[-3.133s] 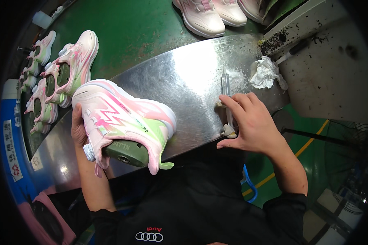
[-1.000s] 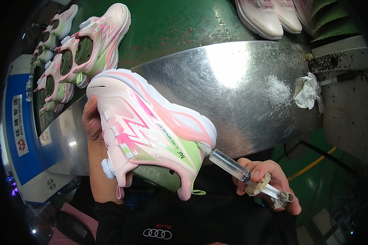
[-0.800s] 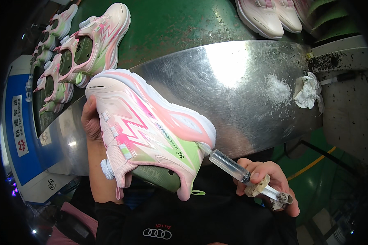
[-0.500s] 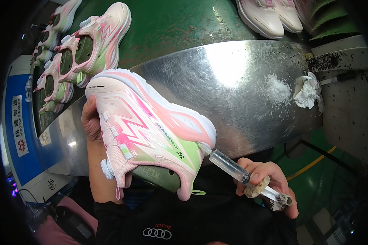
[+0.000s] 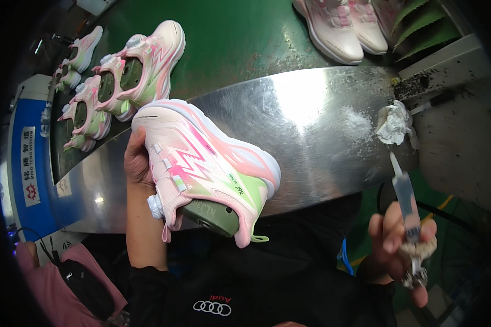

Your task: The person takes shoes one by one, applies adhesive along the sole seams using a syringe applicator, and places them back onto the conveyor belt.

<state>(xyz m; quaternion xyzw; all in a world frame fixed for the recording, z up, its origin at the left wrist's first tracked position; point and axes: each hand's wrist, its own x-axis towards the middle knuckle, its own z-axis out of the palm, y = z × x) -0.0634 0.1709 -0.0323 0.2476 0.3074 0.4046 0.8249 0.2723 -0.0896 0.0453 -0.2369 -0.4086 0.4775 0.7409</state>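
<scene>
My left hand [image 5: 138,158] grips the toe end of a pink, white and green sneaker [image 5: 202,158]. The shoe is tilted, its side turned up and its heel toward the right. A dark green last [image 5: 207,217] fills its opening, and a white dial sits at the tongue. Off to the right, my right hand [image 5: 389,240] is closed around a clear syringe [image 5: 405,199]. Its nozzle points up toward a crumpled white tissue [image 5: 393,124], apart from the shoe. A tan, crusted ring wraps the syringe near the plunger.
Several similar sneakers [image 5: 147,71] stand on the green surface [image 5: 234,38] at the back left, more [image 5: 338,32] at the far right. White powder [image 5: 357,122] lies on the metal tabletop [image 5: 245,98]. A blue and white machine [image 5: 30,180] is at the left; someone's pink clothing [image 5: 87,272] shows below it.
My right hand has moved right, taking the syringe away from the shoe's heel and turning its nozzle upward. The sneaker remains in my left hand. The whole view has shifted slightly.
</scene>
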